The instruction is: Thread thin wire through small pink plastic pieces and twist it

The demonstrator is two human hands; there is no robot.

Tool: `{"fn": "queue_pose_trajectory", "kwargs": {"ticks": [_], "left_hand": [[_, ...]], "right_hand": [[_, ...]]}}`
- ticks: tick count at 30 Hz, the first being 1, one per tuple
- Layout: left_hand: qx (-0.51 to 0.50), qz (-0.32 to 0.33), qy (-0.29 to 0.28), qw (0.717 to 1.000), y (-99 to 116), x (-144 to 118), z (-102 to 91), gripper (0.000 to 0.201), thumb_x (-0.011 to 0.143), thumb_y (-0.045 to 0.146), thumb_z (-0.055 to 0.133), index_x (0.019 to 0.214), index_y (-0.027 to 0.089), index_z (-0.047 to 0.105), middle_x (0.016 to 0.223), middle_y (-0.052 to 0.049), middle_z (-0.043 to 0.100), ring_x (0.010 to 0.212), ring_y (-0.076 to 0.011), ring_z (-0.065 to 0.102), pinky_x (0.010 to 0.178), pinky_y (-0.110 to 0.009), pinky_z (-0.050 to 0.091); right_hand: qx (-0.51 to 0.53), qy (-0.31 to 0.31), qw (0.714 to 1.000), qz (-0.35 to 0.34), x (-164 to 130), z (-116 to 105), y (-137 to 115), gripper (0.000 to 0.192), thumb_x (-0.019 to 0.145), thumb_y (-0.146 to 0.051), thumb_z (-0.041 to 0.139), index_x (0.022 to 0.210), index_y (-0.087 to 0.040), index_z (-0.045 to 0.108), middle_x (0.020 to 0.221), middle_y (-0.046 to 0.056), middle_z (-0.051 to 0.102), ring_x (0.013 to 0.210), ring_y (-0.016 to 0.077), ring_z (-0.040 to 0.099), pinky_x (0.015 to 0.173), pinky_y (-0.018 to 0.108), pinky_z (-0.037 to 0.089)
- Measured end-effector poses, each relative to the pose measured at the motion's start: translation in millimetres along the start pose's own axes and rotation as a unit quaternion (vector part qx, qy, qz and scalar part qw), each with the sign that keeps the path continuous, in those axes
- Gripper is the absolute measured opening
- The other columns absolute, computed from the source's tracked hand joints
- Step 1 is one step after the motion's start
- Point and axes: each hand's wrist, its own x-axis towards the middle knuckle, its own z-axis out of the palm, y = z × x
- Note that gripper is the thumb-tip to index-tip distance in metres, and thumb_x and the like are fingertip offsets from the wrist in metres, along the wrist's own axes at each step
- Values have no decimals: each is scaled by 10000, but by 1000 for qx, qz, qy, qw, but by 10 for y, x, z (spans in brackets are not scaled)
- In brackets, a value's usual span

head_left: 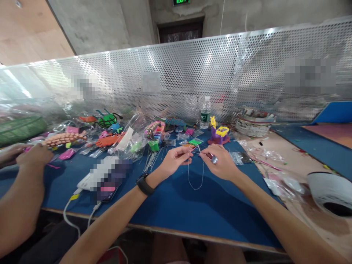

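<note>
Thin wire (196,189) is pinched in both hands, thumb and fingers of the left hand (176,159) and of the right hand (217,161) drawn together on it.

Far left of the grip sits a green basket (22,131), its contents too blurred to tell. Beyond the left hand lies a clear plastic bag (132,137); something green shows in or under it. A clear bottle (205,113) with a green label stands upright beyond the fingertips, and farther right is a round tub (255,124), its contents unclear.

A co-worker's hands (34,156) are well left of the grip, over the same blue tabletop (165,216). A purple-and-yellow figure (220,134) stands just beyond the right hand. Behind everything runs a perforated metal screen (178,79), with a concrete wall (107,33) past it and a lit exit sign (181,2) high beyond the grip.

The wire spans the gap between the two sets of fingertips and hangs below them in a loose loop.
</note>
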Motion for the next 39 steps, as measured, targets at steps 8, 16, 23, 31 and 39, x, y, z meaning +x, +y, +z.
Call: {"fn": "queue_pose_trajectory", "kwargs": {"ticks": [8,16,23,31,39], "left_hand": [[-9,6,5,1000,7,1,7,317,748,313,809,998,153,695,960,-67,720,772,-130,675,816,-348,599],[-15,5,2,1000,40,-12,42,324,734,361,810,933,149,669,882,-30,678,718,-106,649,737,-305,608],[-24,8,11,1000,45,-8,30,305,748,364,795,914,146,661,841,-22,639,721,-105,638,695,-276,608],[-38,11,6,999,55,-18,29,294,771,383,776,912,150,667,813,-22,629,732,-109,632,685,-268,606],[20,51,-20,998,120,-66,56,357,770,461,770,936,158,680,755,-22,645,756,-136,648,713,-295,617]], "right_hand": [[-23,4,1000,2,-5,36,33,210,971,-288,510,823,-211,637,653,-2,596,657,164,517,738,343,356],[-13,14,1000,8,-1,23,24,146,925,-281,560,802,-222,611,673,-10,600,683,171,548,805,370,375],[-43,19,999,12,0,39,20,171,935,-288,553,792,-236,630,682,-3,634,706,180,575,833,379,387],[-25,16,999,22,-7,50,21,185,955,-292,530,813,-233,633,714,0,661,713,179,595,825,377,386],[-69,65,995,14,-4,65,-52,166,928,-318,580,793,-227,612,705,3,628,715,184,578,830,385,386]]}}
